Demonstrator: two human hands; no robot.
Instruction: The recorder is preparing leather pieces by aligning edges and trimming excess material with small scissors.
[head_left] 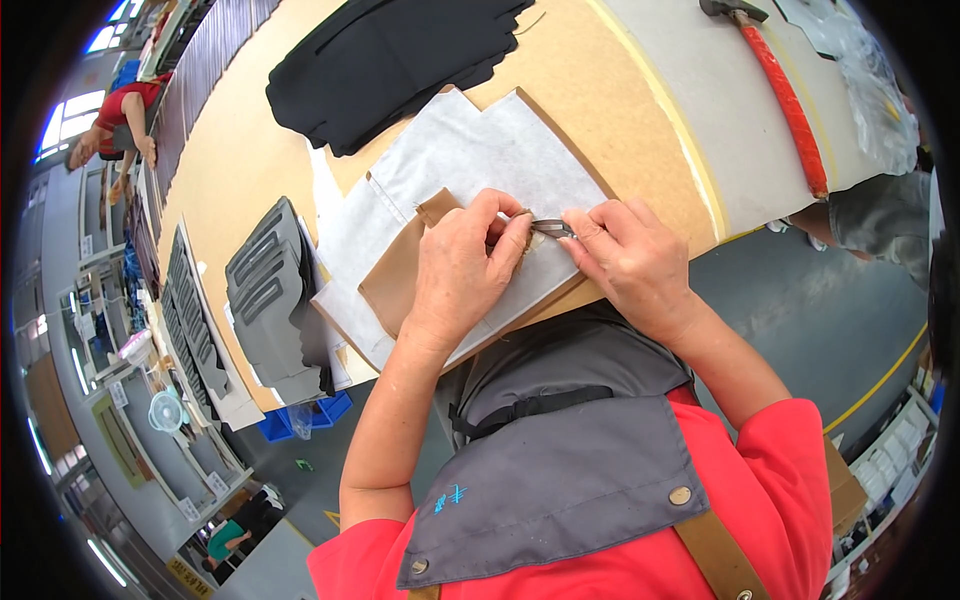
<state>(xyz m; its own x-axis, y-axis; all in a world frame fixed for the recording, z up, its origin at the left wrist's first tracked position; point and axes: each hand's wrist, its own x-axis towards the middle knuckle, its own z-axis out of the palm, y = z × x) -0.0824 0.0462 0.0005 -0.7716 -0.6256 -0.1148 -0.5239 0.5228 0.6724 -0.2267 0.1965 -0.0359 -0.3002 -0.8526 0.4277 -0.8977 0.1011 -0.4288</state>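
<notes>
My left hand (462, 262) pinches a small gathered bit of brown fabric between thumb and fingertips. Closed around a small two-pronged metal tool (553, 229), my right hand (636, 258) points its tips toward that pinch. The frame does not show whether the tool is tweezers or thread snips. Beneath both hands lies a white-backed panel (395, 163) with brown edges, at the table's near edge. A folded brown fabric piece (393, 272) rests on it, partly under my left hand and wrist. The pinched spot is mostly covered by my fingers.
A stack of black cut pieces (390, 60) lies farther back on the tan table (600, 120). Grey slotted pieces (270, 290) are at the left. To the right are a red-handled hammer (785, 105) and clear plastic (880, 100). Another person (125, 115) stands far left.
</notes>
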